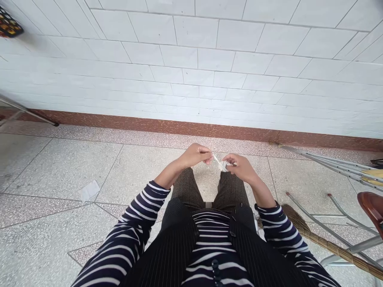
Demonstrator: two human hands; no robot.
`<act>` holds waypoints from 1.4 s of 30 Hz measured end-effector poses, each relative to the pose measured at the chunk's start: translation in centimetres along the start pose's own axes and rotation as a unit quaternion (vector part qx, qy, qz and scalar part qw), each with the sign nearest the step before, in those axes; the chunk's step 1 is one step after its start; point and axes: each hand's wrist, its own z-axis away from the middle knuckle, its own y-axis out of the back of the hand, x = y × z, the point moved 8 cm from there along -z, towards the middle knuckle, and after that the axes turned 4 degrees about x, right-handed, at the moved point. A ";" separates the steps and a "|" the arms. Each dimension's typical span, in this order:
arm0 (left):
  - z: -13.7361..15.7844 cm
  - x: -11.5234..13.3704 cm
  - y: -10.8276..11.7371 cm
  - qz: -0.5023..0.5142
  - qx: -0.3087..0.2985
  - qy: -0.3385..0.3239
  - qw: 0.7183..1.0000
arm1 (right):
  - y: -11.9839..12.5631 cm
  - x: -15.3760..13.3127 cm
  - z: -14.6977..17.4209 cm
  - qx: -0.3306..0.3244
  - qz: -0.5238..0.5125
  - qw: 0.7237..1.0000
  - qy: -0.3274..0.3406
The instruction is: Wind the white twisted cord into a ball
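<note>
Above my knees, both hands are on one small white object. My left hand (198, 155) pinches the end of a thin white strip (216, 160) between thumb and fingers. The strip runs taut and slanting down to a small white wound bundle (225, 166), which my right hand (239, 167) grips with curled fingers. The fingers partly cover the bundle, and its exact kind is too small to make out. A short gap separates the two hands.
A white tiled wall (197, 59) with a reddish-brown skirting (149, 124) stands ahead. White paper (89, 190) lies on the floor at left. At right are a straw broom (329, 245), metal legs (317, 221) and silvery poles (326, 159). Another metal leg (38, 115) stands at far left.
</note>
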 end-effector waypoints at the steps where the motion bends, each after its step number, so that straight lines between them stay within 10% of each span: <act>1: -0.1 0.1 0.0 -0.008 -0.007 0.005 1.000 | 0.6 0.0 -0.5 0.035 0.052 0.998 0.009; 8: 0.5 0.8 -1.5 0.036 -0.036 0.015 0.999 | 1.8 -0.9 -1.3 0.191 0.107 0.974 0.057; 13: 1.9 -3.0 -4.2 0.004 -0.065 0.042 0.997 | 4.2 2.4 -1.0 0.281 -0.191 0.940 -0.021; 19: 0.9 -8.1 -5.4 0.072 -0.033 0.084 0.993 | 3.2 2.5 -1.0 0.187 -0.412 0.888 -0.087; 29: -2.0 -4.3 -5.2 0.245 0.051 0.017 0.968 | 1.2 0.7 0.0 0.118 -0.452 0.876 -0.120; 35: -1.3 -5.1 -2.6 0.042 0.209 -0.009 0.977 | 0.1 0.7 0.2 0.097 -0.496 0.850 -0.147; 42: -0.6 -5.4 -2.0 -0.078 0.188 -0.010 0.979 | 0.1 -1.6 1.0 0.084 -0.488 0.862 -0.112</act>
